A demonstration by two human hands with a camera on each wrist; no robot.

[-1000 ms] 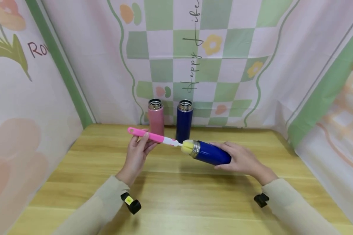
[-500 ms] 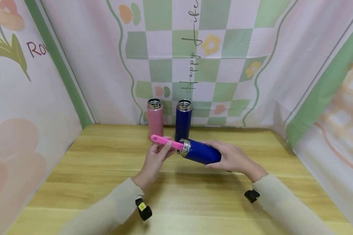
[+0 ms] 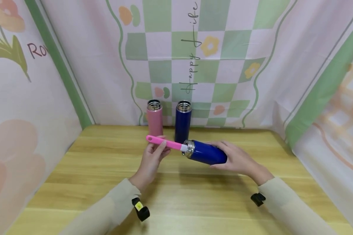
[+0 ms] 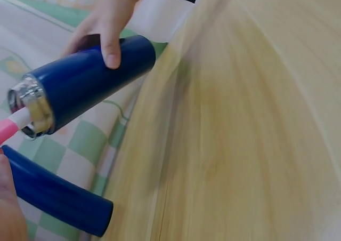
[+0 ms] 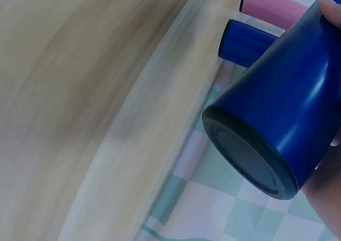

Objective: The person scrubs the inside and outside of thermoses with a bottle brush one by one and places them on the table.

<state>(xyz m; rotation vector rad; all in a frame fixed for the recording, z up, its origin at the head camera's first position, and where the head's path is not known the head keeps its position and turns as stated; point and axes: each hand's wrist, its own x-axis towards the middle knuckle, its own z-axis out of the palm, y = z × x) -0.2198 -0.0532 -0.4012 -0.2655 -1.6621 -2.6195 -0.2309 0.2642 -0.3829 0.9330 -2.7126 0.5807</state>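
My right hand grips a blue vacuum flask round its lower half, holding it tilted on its side above the table with its steel mouth to the left. My left hand pinches the pink handle of a bottle brush between thumb and fingers. The brush's white neck enters the flask mouth; its yellow sponge head is hidden inside. In the left wrist view the neck sits within the steel rim. The right wrist view shows the flask's black base facing the camera.
Behind the hands, a pink flask and a second dark blue flask stand upright and lidless on the wooden table. A checked green and white curtain hangs at the table's back edge.
My left hand has moved right, pushing the brush head into the flask until only pink handle showed, then drawn back slightly. The right hand shifted left, then a little right.
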